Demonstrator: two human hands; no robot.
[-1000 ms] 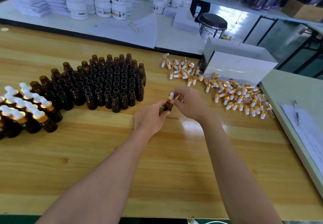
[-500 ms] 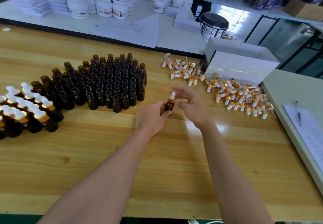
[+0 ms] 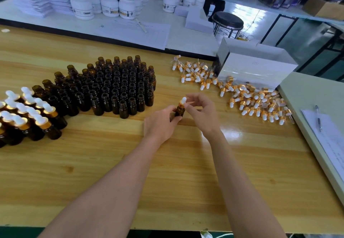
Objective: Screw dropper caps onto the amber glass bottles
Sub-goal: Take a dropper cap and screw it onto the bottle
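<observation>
At the middle of the table point(image 3: 260, 163), an amber bottle point(image 3: 179, 111) wears a dropper cap point(image 3: 182, 102).
The left hand point(image 3: 160, 126) has its fingers clamped round the upright bottle. The right hand point(image 3: 202, 113) sets its thumb at the cap's gold collar, fingers curled above; whether they pinch, I cannot tell. Loose caps point(image 3: 251, 100) lie toward the right edge, open bottles point(image 3: 119, 87) toward the left.

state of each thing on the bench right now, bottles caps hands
held bottle, upright, gripped by left hand, cap on
dropper cap, seated on held bottle, pinched by right hand
open bottles, uncapped, standing clustered
capped bottles, upright, caps on, far left
loose caps, lying heaped on table
</observation>
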